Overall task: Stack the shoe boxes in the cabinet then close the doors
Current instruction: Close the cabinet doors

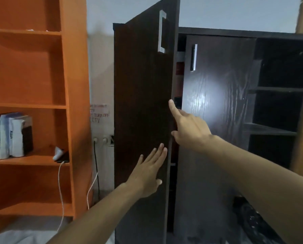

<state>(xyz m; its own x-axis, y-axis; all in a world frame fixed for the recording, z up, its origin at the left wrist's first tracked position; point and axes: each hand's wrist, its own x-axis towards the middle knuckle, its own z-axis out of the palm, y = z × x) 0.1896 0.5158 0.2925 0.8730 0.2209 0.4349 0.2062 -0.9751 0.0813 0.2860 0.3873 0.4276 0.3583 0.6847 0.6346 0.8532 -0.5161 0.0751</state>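
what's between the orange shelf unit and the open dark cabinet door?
Head view: a strip of pale wall with a handwritten note, wall sockets lower down, and a black cable and a white cable hanging down.

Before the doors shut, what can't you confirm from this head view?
- Shoe boxes: only a red sliver shows in the gap, behind the left door.
- Right hand: its lower fingers are hidden at the door edge.
- Wall note: too blurred to read fully.
- Right door: glare masks its surface.
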